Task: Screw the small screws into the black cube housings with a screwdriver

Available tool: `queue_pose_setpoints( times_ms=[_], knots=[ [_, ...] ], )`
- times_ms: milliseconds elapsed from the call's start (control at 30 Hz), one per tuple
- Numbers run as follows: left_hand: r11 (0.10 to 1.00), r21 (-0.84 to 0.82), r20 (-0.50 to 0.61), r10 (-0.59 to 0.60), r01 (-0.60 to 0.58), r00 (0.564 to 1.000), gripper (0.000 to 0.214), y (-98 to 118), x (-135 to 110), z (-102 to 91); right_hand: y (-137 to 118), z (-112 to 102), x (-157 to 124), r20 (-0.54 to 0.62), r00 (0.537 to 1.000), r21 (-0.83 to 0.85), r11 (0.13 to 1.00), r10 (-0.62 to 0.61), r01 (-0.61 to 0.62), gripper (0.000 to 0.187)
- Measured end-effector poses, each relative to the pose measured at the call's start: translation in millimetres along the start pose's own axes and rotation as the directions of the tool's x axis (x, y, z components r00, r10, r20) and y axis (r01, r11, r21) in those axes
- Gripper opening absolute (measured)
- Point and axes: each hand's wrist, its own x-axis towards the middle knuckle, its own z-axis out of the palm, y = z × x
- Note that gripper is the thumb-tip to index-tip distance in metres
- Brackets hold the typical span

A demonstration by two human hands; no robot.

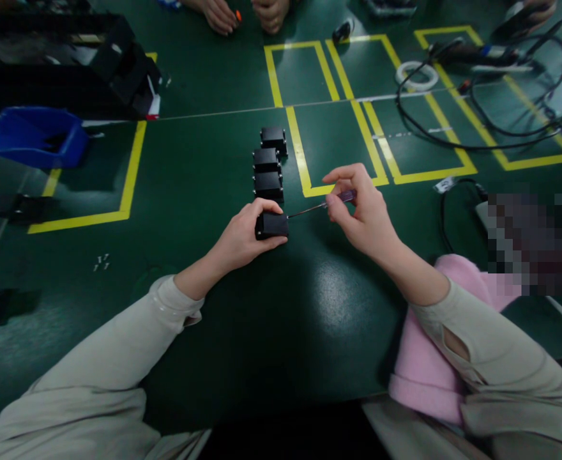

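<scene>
My left hand [243, 236] is closed around a small black box [272, 225] resting on the green table [189, 185]. My right hand [362, 211] pinches a thin screwdriver [324, 204] by its purple handle, the metal tip pointing left and touching the box's right side. Three more black boxes [268, 167] stand in a row just beyond the held one.
A blue bin [32, 135] and black equipment [60, 64] sit at the far left. Several small screws [101, 261] lie left of my arm. Cables [477, 121], a white tape ring [416, 74] and another person's hands [245, 14] are across the table. A pink cloth [429, 358] lies under my right forearm.
</scene>
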Motion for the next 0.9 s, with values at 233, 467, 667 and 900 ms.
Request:
queue_pose_setpoints(
  times_ms=[233, 467, 667, 900],
  knots=[
    [1.000, 0.003, -0.015, 0.021, -0.021, 1.000, 0.042, -1.0, -0.7, 0.9, 0.5, -0.3, 0.2, 0.018, 1.000, -0.016, 1.000, 0.006, -0.006, 0.014],
    [1.000, 0.007, -0.014, 0.021, -0.021, 1.000, 0.042, -0.9, -0.5, 2.1, 0.5, 0.2, 0.1, -0.003, 1.000, -0.038, 0.999, -0.028, 0.027, 0.012],
    [1.000, 0.005, -0.014, 0.014, -0.014, 1.000, 0.042, -0.4, 0.1, 1.0, 1.5, 0.3, -0.1, 0.012, 0.999, 0.009, 0.999, -0.031, 0.031, 0.019],
    [1.000, 0.011, -0.016, 0.021, -0.021, 1.000, 0.042, -1.1, -0.2, 1.1, 0.7, -0.3, 0.3, 0.019, 1.000, -0.014, 1.000, -0.014, 0.015, 0.014]
  ],
)
